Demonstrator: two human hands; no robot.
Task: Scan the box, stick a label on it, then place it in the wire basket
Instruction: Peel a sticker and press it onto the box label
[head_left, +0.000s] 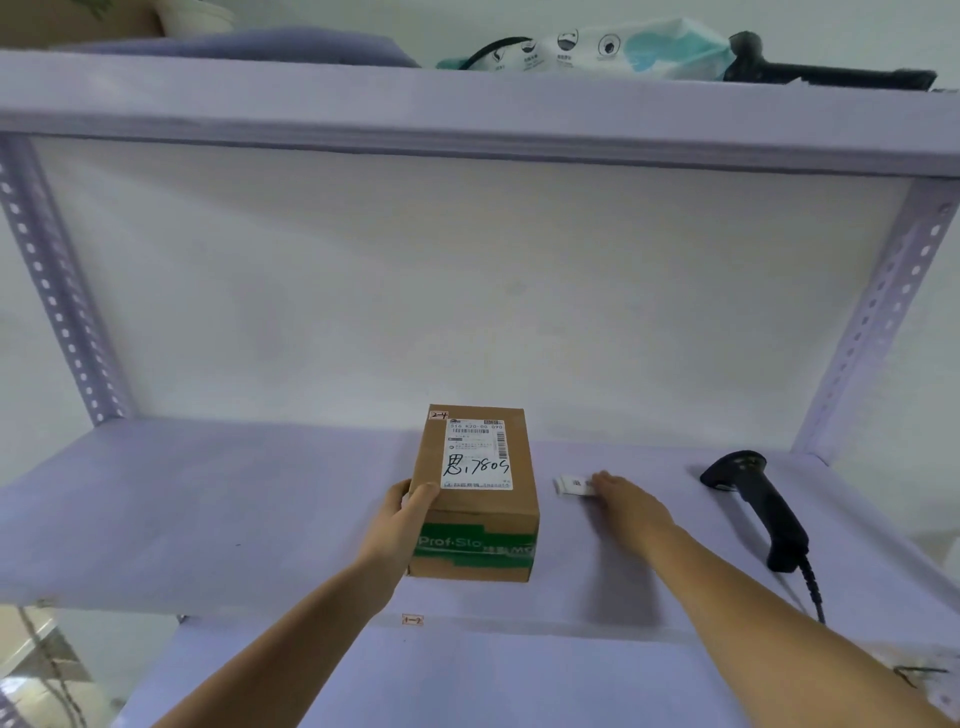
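My left hand (410, 512) grips the box (475, 493) steady, right hand (623, 501) fingertips pinching the label (571, 486) on the shelf (234, 509): I should peel cleanly, keep it flat, avoid covering the barcode.

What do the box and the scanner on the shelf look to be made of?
The box: brown cardboard, matte, going by its folded edges, with a white paper shipping label on top and green printed tape around the front. The scanner: probably black moulded plastic, faintly glossy, with a coiled cable at the handle's end.
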